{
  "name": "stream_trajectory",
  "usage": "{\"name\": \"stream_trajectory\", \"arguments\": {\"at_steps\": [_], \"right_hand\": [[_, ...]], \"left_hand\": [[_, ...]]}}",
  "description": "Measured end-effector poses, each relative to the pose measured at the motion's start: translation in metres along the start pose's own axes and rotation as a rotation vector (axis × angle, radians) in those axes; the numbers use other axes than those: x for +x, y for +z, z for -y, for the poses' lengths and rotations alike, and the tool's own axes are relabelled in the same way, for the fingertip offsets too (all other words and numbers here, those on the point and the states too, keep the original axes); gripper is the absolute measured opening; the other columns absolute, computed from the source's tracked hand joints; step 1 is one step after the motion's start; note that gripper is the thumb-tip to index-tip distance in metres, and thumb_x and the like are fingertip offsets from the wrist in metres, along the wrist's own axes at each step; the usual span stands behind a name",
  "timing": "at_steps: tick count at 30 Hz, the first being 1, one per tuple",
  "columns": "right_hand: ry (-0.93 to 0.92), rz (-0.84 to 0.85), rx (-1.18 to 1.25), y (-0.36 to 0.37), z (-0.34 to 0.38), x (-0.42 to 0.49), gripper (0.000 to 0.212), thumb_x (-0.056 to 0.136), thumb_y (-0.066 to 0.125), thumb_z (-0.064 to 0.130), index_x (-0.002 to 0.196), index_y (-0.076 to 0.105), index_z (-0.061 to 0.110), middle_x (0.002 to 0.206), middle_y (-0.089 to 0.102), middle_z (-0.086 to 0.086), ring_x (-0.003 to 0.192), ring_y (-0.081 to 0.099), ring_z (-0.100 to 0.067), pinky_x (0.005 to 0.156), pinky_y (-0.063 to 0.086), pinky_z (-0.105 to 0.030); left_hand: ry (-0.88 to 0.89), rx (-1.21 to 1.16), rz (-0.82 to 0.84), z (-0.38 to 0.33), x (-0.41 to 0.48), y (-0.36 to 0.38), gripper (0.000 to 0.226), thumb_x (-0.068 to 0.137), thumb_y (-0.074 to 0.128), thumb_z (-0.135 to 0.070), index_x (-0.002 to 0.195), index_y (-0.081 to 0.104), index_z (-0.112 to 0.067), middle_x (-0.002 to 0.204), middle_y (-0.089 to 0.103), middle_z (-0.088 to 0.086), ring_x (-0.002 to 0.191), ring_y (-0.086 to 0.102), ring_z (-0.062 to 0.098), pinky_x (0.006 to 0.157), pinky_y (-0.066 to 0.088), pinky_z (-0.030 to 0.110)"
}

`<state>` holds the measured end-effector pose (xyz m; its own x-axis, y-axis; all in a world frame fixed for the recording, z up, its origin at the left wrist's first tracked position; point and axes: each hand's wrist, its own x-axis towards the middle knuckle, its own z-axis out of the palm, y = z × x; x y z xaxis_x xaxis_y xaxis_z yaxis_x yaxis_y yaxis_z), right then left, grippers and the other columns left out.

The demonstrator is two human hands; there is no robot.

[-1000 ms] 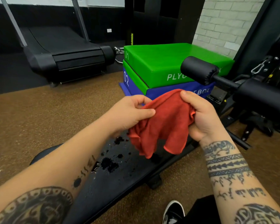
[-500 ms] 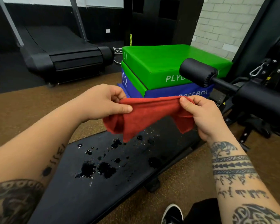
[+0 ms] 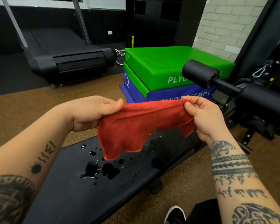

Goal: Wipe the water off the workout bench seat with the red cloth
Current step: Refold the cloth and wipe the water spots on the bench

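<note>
The left hand (image 3: 94,110) and right hand (image 3: 204,117) each pinch a top corner of the red cloth (image 3: 141,126), stretching it above the black bench seat (image 3: 71,188), over its water puddles (image 3: 100,170).

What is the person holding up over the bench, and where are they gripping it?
A red cloth, pinched along its top edge: left hand at one end, right hand at the other.

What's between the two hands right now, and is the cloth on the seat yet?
In the head view, only the red cloth spans left hand to right hand, held above the wet bench seat.
</note>
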<state>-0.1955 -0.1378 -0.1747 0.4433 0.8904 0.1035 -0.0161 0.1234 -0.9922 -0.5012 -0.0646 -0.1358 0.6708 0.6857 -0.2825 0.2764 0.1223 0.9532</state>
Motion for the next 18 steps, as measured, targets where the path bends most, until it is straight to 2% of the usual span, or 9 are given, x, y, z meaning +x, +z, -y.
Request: {"name": "stream_trajectory", "arguments": {"at_steps": [4,6,8,10,12,13,15,17,18], "right_hand": [[0.068,-0.018,0.018,0.003,-0.001,0.003,0.018,0.099,0.055,0.006,0.098,0.07,0.016,0.092,0.073,-0.013,0.075,0.069,-0.021,0.073,0.059,-0.038],[0.073,-0.046,0.002,0.007,-0.004,0.002,0.015,0.097,0.059,0.009,0.092,0.072,0.016,0.09,0.072,-0.014,0.077,0.066,-0.023,0.076,0.057,-0.041],[0.086,-0.137,0.055,0.016,-0.005,0.001,0.012,0.093,0.066,0.011,0.082,0.071,0.016,0.083,0.071,-0.011,0.073,0.064,-0.02,0.075,0.055,-0.04],[0.089,-0.213,0.164,0.033,-0.003,-0.004,0.011,0.087,0.072,0.015,0.077,0.069,0.016,0.078,0.071,-0.007,0.071,0.064,-0.017,0.077,0.056,-0.039],[0.036,-0.244,0.118,0.055,-0.003,-0.012,0.011,0.077,0.077,0.027,0.079,0.072,0.018,0.082,0.075,-0.004,0.076,0.069,-0.016,0.082,0.059,-0.041],[0.001,-0.204,0.074,0.066,-0.003,-0.019,0.013,0.077,0.077,0.029,0.084,0.073,0.019,0.083,0.077,-0.002,0.078,0.07,-0.014,0.083,0.059,-0.04],[-0.1,0.0,-0.025,0.086,-0.001,-0.04,0.015,0.088,0.071,0.03,0.1,0.074,0.021,0.088,0.078,0.004,0.082,0.072,-0.008,0.082,0.058,-0.034],[-0.21,0.274,-0.182,0.092,0.003,-0.056,0.025,0.096,0.058,0.041,0.116,0.07,0.03,0.104,0.075,0.013,0.101,0.068,0.001,0.093,0.053,-0.027],[-0.213,0.429,-0.199,0.091,0.004,-0.06,0.031,0.097,0.051,0.049,0.12,0.068,0.037,0.114,0.072,0.018,0.113,0.063,0.003,0.101,0.049,-0.026]], "left_hand": [[-0.002,0.034,-0.088,-0.001,-0.005,-0.005,0.066,0.043,0.09,-0.062,0.087,0.075,-0.015,0.083,0.072,0.006,0.068,0.066,0.015,0.066,0.053,0.028],[0.029,-0.011,-0.22,-0.002,-0.001,0.002,0.05,0.061,0.082,-0.061,0.084,0.071,-0.018,0.078,0.07,0.004,0.065,0.062,0.015,0.068,0.049,0.03],[0.031,-0.09,-0.371,-0.003,0.007,0.014,0.029,0.087,0.067,-0.046,0.091,0.068,-0.017,0.084,0.067,0.011,0.073,0.061,0.023,0.077,0.048,0.038],[0.004,-0.163,-0.47,-0.004,0.016,0.031,0.025,0.098,0.056,-0.037,0.102,0.066,-0.014,0.09,0.064,0.015,0.077,0.06,0.027,0.071,0.051,0.04],[-0.022,-0.29,-0.493,-0.004,0.025,0.05,0.029,0.101,0.05,-0.035,0.101,0.065,-0.01,0.083,0.068,0.012,0.066,0.064,0.023,0.06,0.055,0.034],[-0.039,-0.361,-0.477,-0.006,0.029,0.06,0.033,0.102,0.048,-0.035,0.099,0.065,-0.009,0.081,0.071,0.01,0.065,0.068,0.022,0.06,0.058,0.036],[-0.045,-0.442,-0.421,-0.007,0.035,0.072,0.042,0.103,0.043,-0.04,0.104,0.066,-0.005,0.094,0.075,0.015,0.084,0.074,0.028,0.073,0.061,0.046],[-0.006,-0.497,-0.372,-0.007,0.037,0.075,0.053,0.099,0.045,-0.05,0.117,0.065,-0.004,0.112,0.072,0.02,0.105,0.07,0.033,0.086,0.058,0.05],[0.014,-0.517,-0.357,-0.006,0.038,0.073,0.059,0.093,0.05,-0.057,0.118,0.065,-0.006,0.114,0.072,0.019,0.108,0.07,0.032,0.09,0.056,0.049]]}}
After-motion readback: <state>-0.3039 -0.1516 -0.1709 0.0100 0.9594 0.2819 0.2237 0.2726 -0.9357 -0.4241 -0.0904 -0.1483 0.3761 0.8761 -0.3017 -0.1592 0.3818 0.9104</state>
